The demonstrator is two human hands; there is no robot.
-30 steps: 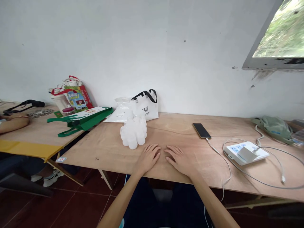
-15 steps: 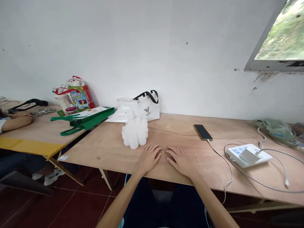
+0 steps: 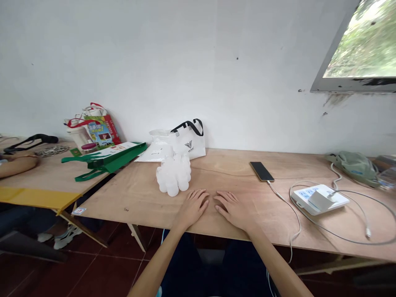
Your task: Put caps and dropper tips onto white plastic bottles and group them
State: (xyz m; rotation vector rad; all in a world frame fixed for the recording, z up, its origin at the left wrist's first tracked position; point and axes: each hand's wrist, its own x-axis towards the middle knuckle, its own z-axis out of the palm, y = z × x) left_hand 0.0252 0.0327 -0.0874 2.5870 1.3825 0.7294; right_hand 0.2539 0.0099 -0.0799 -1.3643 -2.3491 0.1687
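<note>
Resting palm-down, my left hand (image 3: 192,207) and right hand (image 3: 234,208) lie flat side by side on the wooden table (image 3: 142,194), fingers loosely spread, holding nothing. A cluster of white bottles (image 3: 173,176) stands just beyond my left fingertips.

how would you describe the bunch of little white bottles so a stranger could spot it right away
On the plywood table against the white wall, look just beyond the left hand, which lies flat beside the right hand. The cluster of small bottles stands there, in front of the white tote bag. Unlike the flat bags behind it, it is a lumpy, translucent white bundle.
</note>
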